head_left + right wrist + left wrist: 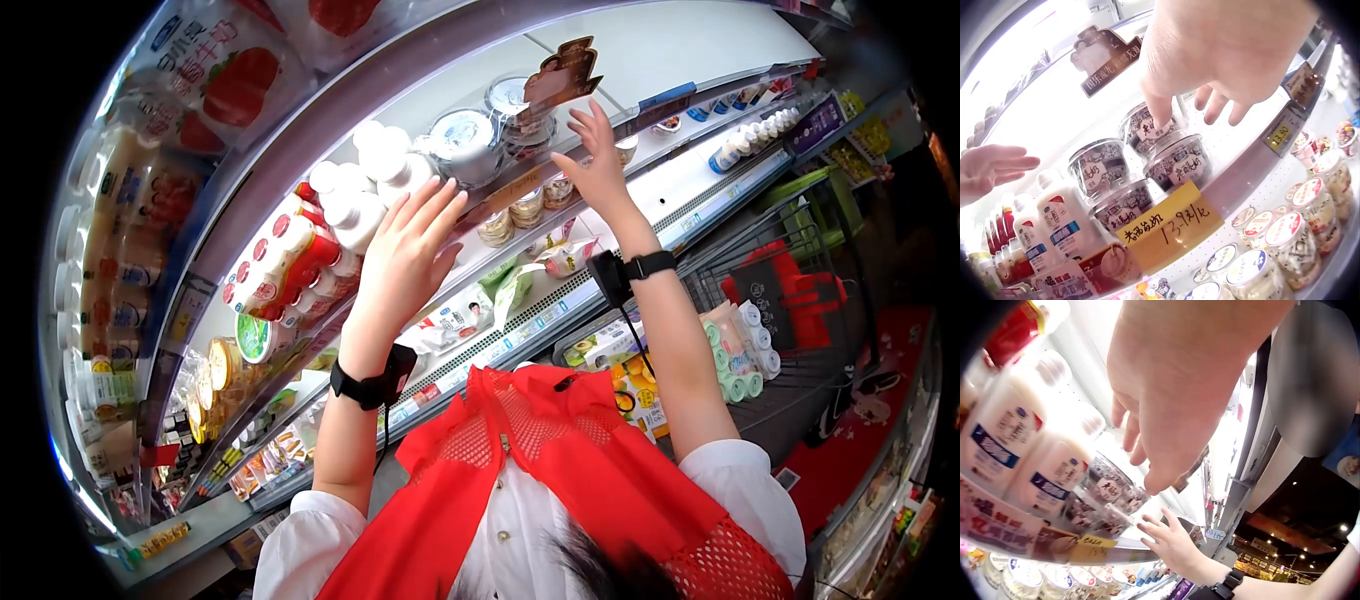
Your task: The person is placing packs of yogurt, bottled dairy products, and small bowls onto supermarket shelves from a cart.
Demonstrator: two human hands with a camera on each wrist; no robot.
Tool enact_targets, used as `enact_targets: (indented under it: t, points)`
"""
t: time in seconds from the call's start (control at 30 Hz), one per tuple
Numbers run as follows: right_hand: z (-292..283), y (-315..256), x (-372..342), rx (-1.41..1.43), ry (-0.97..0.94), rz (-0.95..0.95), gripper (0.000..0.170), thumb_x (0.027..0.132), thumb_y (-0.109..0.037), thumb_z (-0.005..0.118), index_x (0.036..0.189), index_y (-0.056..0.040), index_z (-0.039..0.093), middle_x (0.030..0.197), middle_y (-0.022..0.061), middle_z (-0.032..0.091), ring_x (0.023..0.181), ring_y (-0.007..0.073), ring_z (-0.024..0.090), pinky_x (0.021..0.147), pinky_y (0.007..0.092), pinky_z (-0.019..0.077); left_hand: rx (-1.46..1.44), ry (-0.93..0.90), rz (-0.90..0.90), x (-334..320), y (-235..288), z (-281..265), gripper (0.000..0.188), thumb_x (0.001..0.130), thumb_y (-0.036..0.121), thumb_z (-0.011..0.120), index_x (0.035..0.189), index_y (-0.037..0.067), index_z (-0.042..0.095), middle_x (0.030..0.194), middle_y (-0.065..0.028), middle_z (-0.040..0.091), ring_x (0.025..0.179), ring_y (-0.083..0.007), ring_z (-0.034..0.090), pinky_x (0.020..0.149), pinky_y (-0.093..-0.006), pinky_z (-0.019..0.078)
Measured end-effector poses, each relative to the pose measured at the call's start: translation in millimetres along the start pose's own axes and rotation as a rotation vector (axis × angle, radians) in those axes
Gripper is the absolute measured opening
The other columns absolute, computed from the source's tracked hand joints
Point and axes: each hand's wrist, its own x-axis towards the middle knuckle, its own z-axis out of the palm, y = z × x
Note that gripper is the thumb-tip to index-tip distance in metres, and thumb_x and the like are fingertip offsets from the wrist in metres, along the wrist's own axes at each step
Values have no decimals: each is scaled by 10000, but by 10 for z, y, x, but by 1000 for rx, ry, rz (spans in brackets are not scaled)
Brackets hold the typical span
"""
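My left hand (408,255) is raised before the shelf, fingers extended, holding nothing. Beside it stand white plastic bottles (357,213) with blue-banded labels, seen closer in the left wrist view (1007,434). To the right, my right hand (600,165) reaches up with spread, slightly bent fingers and nothing in its grasp. Lidded tubs with dark patterned sides (463,145) are stacked between the two hands. From the right wrist camera, the right thumb overlaps the rear tub (1138,128), and a front tub (1179,164) sits just below the fingers.
A yellow handwritten price card (1172,222) hangs on the shelf edge below the tubs. A brown cutout sign (565,75) stands above them. Red-wrapped bottle packs (285,260) are at left, clear jars (1291,234) one shelf lower. A shopping cart (790,300) stands at right.
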Motion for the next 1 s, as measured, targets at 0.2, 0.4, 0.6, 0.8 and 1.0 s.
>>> enact_targets:
  t: [0.2,0.4,0.6,0.8,1.0]
  points:
    - [-354,-140,-1375,-139,39,328,734,775,-39,611,1375,-72,189,1278,150,419,1131,251,474,965,395,352,-52,-79,-76,-1283,-113,-68,518,701,68,631,1199,53,490,1240,-104,493,1184,-279,428,1004,-413,337]
    - [-416,-50,-2975,-58,264,442,665,797,-4,567,1357,-47,211,1226,170,440,1023,214,523,856,318,428,-95,-90,-160,-2399,-52,-199,501,708,75,637,1188,42,497,1234,-105,500,1173,-297,432,990,-407,347]
    - [-86,-436,-4087,-95,378,483,662,797,4,574,1355,-65,224,1181,155,449,939,195,539,783,281,467,-170,-115,-157,-3166,145,-127,513,700,57,649,1189,39,495,1220,-116,505,1177,-305,428,976,-401,359]
    - [-215,-914,-4916,-146,470,538,680,794,-4,585,1363,-71,219,1217,163,430,926,202,575,744,277,485,-245,-180,-59,-3277,463,45,522,732,58,634,1227,55,466,1261,-110,477,1211,-299,397,998,-392,336]
    - [-830,-1322,-5545,-314,693,635,647,805,-35,590,1354,-61,249,1246,150,424,897,171,578,732,256,479,-368,-163,69,-2868,860,407,505,726,54,628,1206,33,470,1227,-128,493,1176,-304,425,963,-389,366]
